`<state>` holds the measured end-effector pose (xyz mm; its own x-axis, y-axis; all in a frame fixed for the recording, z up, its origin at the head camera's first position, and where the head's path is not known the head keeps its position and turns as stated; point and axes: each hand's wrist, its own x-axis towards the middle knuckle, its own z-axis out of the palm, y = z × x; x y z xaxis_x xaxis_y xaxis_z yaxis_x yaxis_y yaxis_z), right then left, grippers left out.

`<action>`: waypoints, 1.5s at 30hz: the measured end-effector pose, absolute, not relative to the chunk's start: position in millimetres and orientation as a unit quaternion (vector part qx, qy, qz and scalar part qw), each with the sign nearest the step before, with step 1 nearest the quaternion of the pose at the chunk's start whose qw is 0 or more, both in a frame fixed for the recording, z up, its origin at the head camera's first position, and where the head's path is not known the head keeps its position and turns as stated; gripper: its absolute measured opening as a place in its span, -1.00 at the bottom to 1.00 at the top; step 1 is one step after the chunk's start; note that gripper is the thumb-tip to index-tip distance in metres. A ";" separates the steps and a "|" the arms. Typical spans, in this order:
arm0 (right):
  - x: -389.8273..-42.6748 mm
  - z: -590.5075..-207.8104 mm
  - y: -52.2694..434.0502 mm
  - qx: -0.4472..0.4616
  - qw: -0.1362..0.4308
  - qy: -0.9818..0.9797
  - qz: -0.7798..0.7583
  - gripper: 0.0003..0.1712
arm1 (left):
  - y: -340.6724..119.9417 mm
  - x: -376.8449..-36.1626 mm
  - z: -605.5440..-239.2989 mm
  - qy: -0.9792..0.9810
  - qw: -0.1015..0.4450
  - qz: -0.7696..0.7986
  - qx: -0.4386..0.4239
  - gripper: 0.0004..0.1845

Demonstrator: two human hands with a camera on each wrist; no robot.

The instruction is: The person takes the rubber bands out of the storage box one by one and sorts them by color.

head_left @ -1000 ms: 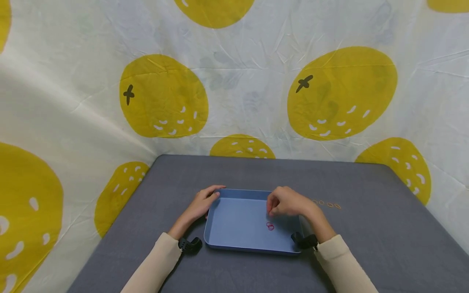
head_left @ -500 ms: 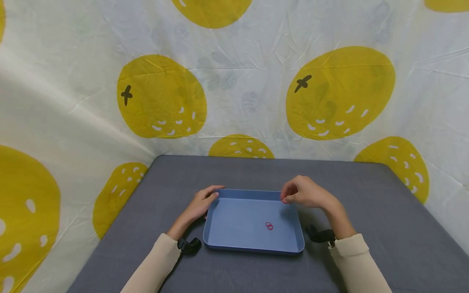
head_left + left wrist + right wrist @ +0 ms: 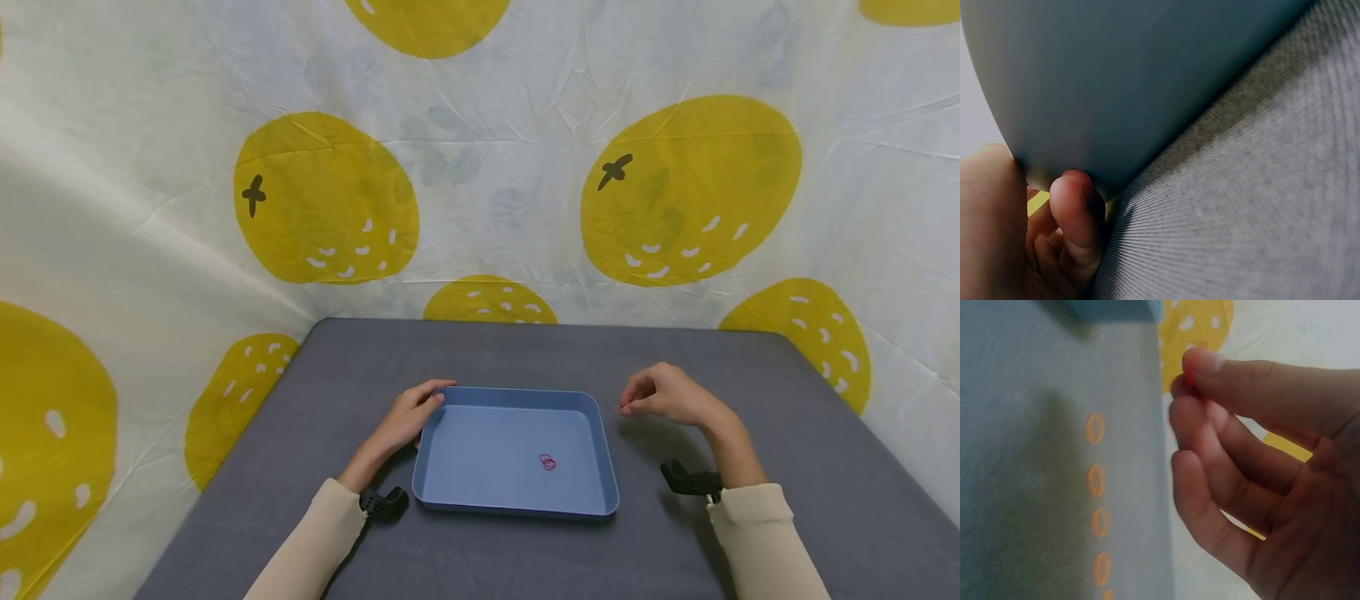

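Left hand: your left hand (image 3: 405, 421) rests at the upper left corner of the blue tray (image 3: 592, 492), at centre frame in the head view. The fingers curl over the rim; the left wrist view shows a fingertip (image 3: 1074, 206) pressed against the tray's outer wall.

Right hand: your right hand (image 3: 663, 393) hovers to the right of the tray, clear of its rim. The thumb and forefinger are pressed together at the tips. The right wrist view shows a trace of red at the pinch; whether a band is held there, you cannot tell.

Red bands: two small red bands (image 3: 547, 462) lie on the tray floor, right of centre, touching or overlapping each other.

Orange bands: a row of orange bands (image 3: 1096, 481) lies on the grey table (image 3: 787, 433) beneath your right hand, along the lower left of the right wrist view.

Progress: judged from the layout, two bands are in the tray and at least four orange ones remain outside it. The work appears to be in its early part.

View differences: the head view hides the orange row behind your right hand; only the right wrist view shows it. Only the head view shows the tray contents. The left wrist view shows the contact with the tray wall and nothing else of note.
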<state>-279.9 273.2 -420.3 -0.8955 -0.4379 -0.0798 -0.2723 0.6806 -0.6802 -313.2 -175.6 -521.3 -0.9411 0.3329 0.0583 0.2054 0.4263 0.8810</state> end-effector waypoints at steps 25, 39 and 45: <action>-295.9 -460.0 277.6 -0.176 0.135 0.923 -0.314 -0.94 | -174.5 -312.9 -519.1 0.843 0.062 0.510 0.158 -0.61; -291.0 -450.3 278.6 -0.163 0.131 0.928 -0.310 -0.95 | -175.3 -313.8 -520.1 0.843 0.064 0.510 0.156 -0.64; -288.5 -439.3 276.0 -0.166 0.121 0.932 -0.299 -0.93 | -174.9 -314.1 -519.2 0.851 0.053 0.499 0.153 -0.65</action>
